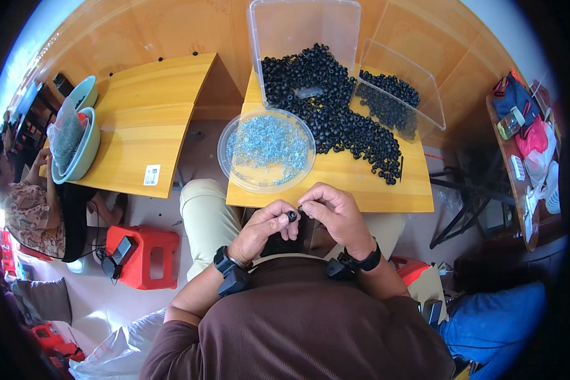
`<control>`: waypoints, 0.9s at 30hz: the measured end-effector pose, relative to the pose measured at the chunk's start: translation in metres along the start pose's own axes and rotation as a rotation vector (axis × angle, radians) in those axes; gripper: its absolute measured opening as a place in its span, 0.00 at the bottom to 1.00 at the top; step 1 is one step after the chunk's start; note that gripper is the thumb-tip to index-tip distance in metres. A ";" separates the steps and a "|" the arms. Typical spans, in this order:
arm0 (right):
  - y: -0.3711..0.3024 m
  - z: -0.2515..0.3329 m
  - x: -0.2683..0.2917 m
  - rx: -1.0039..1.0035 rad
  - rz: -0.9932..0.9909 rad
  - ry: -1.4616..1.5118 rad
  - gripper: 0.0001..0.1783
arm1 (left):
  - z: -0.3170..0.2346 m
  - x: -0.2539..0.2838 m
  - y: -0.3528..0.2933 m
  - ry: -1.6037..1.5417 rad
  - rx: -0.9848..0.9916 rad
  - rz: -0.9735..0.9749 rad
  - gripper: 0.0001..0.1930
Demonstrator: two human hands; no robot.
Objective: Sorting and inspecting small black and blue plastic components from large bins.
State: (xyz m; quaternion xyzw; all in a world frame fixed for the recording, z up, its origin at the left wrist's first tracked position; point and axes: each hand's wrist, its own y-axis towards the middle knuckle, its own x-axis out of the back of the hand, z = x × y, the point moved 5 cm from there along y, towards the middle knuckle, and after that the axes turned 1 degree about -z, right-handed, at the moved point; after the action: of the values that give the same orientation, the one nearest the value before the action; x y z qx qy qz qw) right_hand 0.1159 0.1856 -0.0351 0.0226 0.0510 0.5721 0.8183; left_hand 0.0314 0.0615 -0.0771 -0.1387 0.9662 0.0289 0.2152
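Before the table (361,199), the left hand (261,229) pinches a black piece (292,216), long axis apparently toward the camera.

Hands, two, bare, before the near desk (373,197): left hand (259,228), gripping one black part (291,216); right hand (335,212), fingertips pinched on a small dark piece (300,209), kind too small to tell.

On that desk: round clear tub (224,161), holding silvery-blue bits (269,142); large clear bin (307,25), tipped, open side forward, black heap (354,130) spilling out; smaller clear bin (429,104), black parts inside; thin black rod (401,168), at the heap's right edge.

Left: second desk (149,120), bearing two green basins (93,149), the nearer with a filled bag (66,140); co-worker (35,206), seated; red stool (130,269).

Right: brown stand (531,218), carrying bags (535,149).
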 end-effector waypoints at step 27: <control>0.032 0.040 -0.027 0.183 0.019 -0.307 0.03 | -0.012 0.014 0.007 -0.104 -0.257 -0.080 0.17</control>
State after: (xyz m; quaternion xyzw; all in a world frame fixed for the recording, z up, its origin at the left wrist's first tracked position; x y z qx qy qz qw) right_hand 0.0809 0.1718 0.0096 0.1846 -0.0228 0.5626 0.8055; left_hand 0.0124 0.0635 -0.0723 -0.2020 0.9358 0.1509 0.2465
